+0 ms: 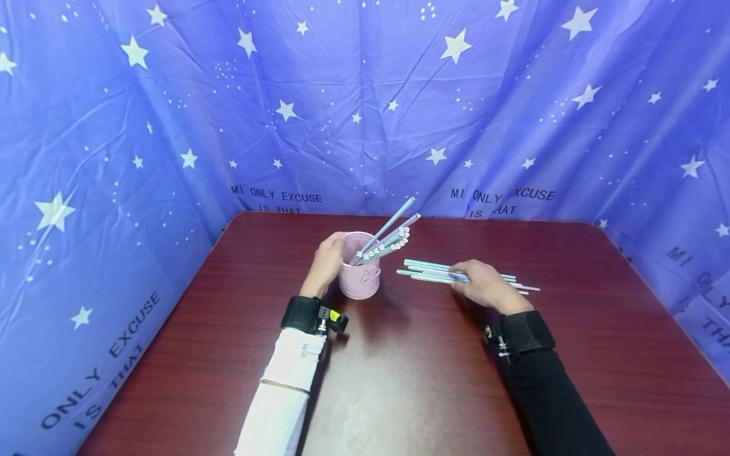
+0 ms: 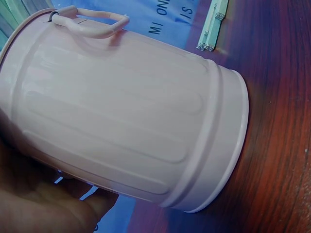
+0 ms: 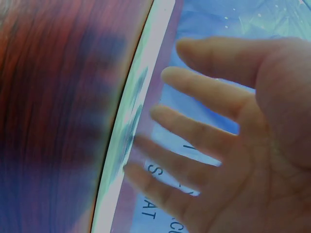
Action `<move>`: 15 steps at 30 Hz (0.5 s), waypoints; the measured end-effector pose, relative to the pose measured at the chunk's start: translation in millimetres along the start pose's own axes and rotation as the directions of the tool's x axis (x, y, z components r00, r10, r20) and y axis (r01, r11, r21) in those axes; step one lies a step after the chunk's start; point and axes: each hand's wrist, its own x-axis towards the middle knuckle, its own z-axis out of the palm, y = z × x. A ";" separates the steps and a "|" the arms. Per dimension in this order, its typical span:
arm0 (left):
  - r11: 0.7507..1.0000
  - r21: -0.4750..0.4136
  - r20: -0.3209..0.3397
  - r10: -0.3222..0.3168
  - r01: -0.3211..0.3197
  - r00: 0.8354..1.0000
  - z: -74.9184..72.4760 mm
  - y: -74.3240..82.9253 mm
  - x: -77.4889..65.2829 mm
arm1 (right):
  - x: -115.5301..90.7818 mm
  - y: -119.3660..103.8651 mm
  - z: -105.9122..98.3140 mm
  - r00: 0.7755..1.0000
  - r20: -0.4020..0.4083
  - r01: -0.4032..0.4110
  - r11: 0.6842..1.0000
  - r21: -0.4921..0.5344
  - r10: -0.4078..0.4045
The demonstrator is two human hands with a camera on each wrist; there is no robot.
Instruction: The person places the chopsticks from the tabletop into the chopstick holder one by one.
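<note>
A small pink metal bucket (image 1: 359, 282) with a side handle stands upright left of centre on the table. My left hand (image 1: 326, 263) grips it at its left side near the rim, and in the left wrist view the fingers (image 2: 63, 206) run behind its wall. Several slim pastel sticks (image 1: 389, 223) lean to the right out of the bucket; their lower ends are hidden inside. To the right, a loose row of similar blue-green and pink sticks (image 1: 430, 272) lies on the table. Over that row is my right hand (image 1: 481, 283), its fingers spread and nearly straight in the right wrist view.
The dark red wooden table (image 1: 422, 380) ends at a back edge just behind the bucket. A blue curtain (image 1: 365, 114) with white stars surrounds the table at the back and sides. Both wrists wear black straps (image 1: 527, 331) with small cameras.
</note>
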 end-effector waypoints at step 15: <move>1.000 0.012 -0.001 -0.004 0.004 1.000 0.4 0.3 0.2 | 4.6 -2.0 7.4 0.997 0.076 -0.024 1.000 -0.005 0.025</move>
